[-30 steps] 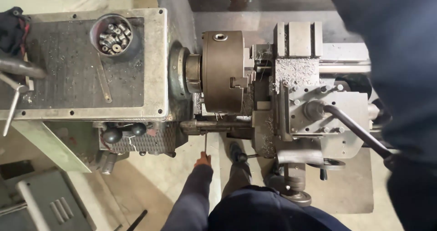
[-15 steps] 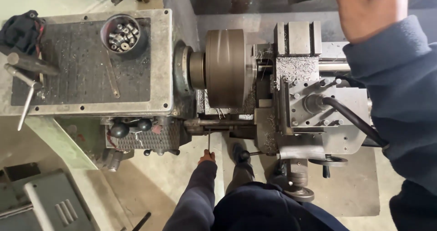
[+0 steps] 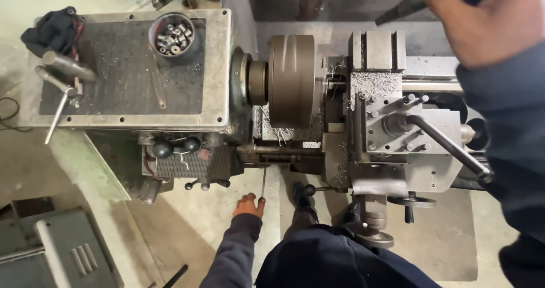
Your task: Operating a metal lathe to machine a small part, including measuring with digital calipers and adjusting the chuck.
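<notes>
Two hands worked at the lathe, taken here by its chuck [image 3: 292, 81], which blurred as it spun. Far left of the chuck, a rag [image 3: 54, 29] and a chuck key [image 3: 59, 95] lay on the headstock [image 3: 122, 72], with a tin of bits [image 3: 172, 37] nearer. Below and just left of the chuck, the left hand [image 3: 248, 205] closed its fingers on the tip of a thin lever [image 3: 264, 180]. Right of the chuck stood the toolpost [image 3: 406, 123]. Above and right, the right hand [image 3: 482, 21] gripped a dark bar [image 3: 409, 7].

Dusty concrete floor [image 3: 187, 231], grey cabinet [image 3: 68, 254] lower left
</notes>
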